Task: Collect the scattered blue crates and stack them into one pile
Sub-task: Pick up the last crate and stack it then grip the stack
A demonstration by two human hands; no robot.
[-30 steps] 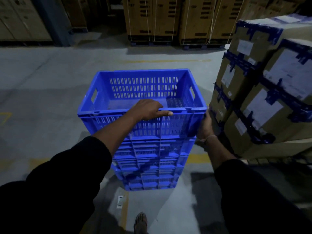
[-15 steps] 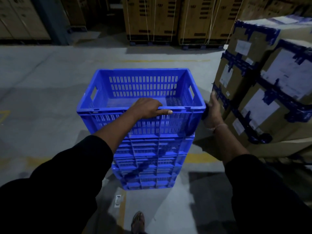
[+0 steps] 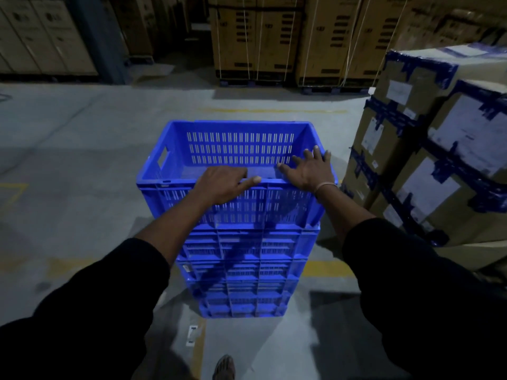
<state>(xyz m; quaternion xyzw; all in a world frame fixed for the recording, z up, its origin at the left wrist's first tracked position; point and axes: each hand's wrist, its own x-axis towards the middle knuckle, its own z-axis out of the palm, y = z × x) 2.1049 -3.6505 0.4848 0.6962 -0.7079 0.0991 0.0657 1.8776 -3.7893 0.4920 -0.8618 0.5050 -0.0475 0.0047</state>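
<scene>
pile (image 3: 241, 270): blue crates standing nested on the floor (image 3: 82, 165), left of taped cartons (image 3: 439, 165)
top crate (image 3: 236, 149): sitting on pile
left hand (image 3: 222, 185): fingers curling over near rim
right hand (image 3: 310, 171): lying flat, fingers spread, on right corner
step: seating top crate; next likely fetching another

Dim, soft-focus view, wide-angle bending at edges

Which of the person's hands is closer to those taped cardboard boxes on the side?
Right. The right hand rests on the top crate's corner next to the taped boxes; the left hand grips the near rim, farther away.
</scene>
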